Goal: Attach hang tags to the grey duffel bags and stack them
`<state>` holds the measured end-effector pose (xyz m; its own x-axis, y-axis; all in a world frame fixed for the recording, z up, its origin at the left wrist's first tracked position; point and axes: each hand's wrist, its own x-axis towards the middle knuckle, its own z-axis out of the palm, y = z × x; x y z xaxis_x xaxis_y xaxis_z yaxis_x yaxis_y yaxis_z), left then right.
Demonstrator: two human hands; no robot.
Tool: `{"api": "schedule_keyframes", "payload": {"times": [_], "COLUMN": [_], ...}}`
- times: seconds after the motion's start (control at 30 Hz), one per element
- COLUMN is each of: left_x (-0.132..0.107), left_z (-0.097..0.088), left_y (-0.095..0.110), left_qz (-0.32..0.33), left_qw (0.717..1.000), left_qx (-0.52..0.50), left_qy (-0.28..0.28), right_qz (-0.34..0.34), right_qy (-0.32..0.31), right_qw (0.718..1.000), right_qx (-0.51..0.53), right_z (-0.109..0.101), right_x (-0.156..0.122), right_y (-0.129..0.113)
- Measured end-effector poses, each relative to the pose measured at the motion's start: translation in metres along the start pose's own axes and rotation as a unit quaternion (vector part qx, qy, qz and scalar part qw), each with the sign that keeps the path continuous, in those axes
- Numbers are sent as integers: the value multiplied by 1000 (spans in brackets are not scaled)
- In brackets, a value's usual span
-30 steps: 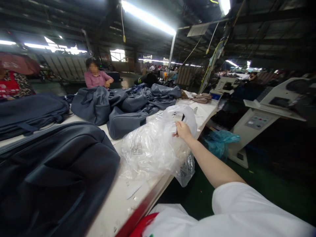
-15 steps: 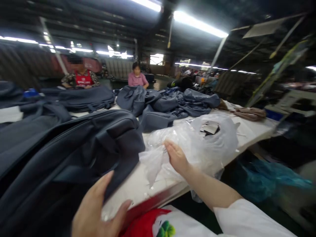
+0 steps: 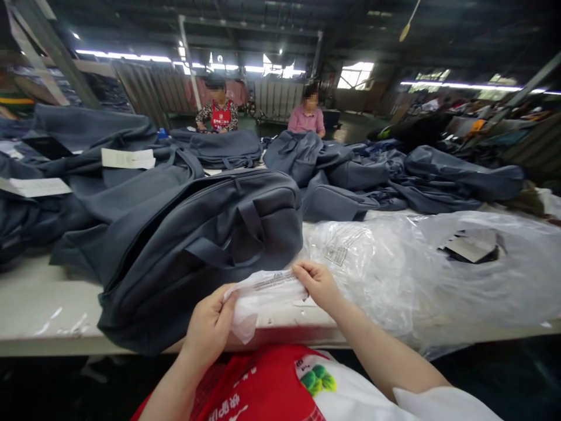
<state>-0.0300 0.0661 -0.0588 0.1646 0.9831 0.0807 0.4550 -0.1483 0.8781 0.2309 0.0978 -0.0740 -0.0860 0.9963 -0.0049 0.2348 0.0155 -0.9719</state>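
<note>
Printed plastic (image 3: 269, 286), one piece, in the pinch of two hands (image 3: 210, 321) (image 3: 321, 285), near one two-handled bag (image 3: 210, 222)

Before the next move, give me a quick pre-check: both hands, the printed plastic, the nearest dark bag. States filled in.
1. Left hand has a grip on the printed plastic: ok, pinched at one end.
2. Right hand has a grip too: ok, fingers on the other end.
3. Plastic has an open mouth: cannot tell, it is bunched.
4. Nearest dark bag fully inside the edge of the table: not ok, its lower end laps over the front edge.
5. Right forearm clear of the large clear plastic: cannot tell, they overlap in view.
</note>
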Motion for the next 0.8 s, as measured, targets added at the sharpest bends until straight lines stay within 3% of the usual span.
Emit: {"api": "schedule_keyframes", "payload": {"times": [0.13, 0.2, 0.33, 0.47, 0.53, 0.6, 0.67, 0.7, 0.73, 0.8], "left_x": [5, 8, 13, 8, 6, 8, 19, 26, 35, 49], "left_z": [-1, 0, 7, 10, 2, -16, -43, -56, -69, -85], "left_y": [3, 1, -4, 0, 7, 15, 22, 24, 26, 27], "left_qz": [-35, -63, -115, -148, -114, 0, 117, 140, 130, 41], "left_qw": [999, 997, 993, 988, 992, 968, 878, 835, 813, 830], "left_qx": [-7, 2, -11, -45, -5, 108, 250, 312, 364, 433], "left_qy": [28, 34, 28, -15, 52, 225, 390, 432, 436, 349], "right_qz": [72, 72, 95, 141, 151, 146, 138, 138, 139, 134], "right_qy": [-145, -166, -113, -18, 13, 32, 9, -24, -64, -140], "right_qw": [984, 982, 988, 974, 961, 953, 952, 953, 953, 948], "right_qx": [77, 62, 54, 175, 231, 265, 273, 268, 261, 252], "right_z": [-2, -4, -3, 2, 3, 1, -2, -3, -4, -6], "right_x": [-6, -9, -10, -3, 1, 2, -1, -4, -6, -10], "right_y": [3, 3, 6, 14, 17, 17, 15, 14, 12, 8]}}
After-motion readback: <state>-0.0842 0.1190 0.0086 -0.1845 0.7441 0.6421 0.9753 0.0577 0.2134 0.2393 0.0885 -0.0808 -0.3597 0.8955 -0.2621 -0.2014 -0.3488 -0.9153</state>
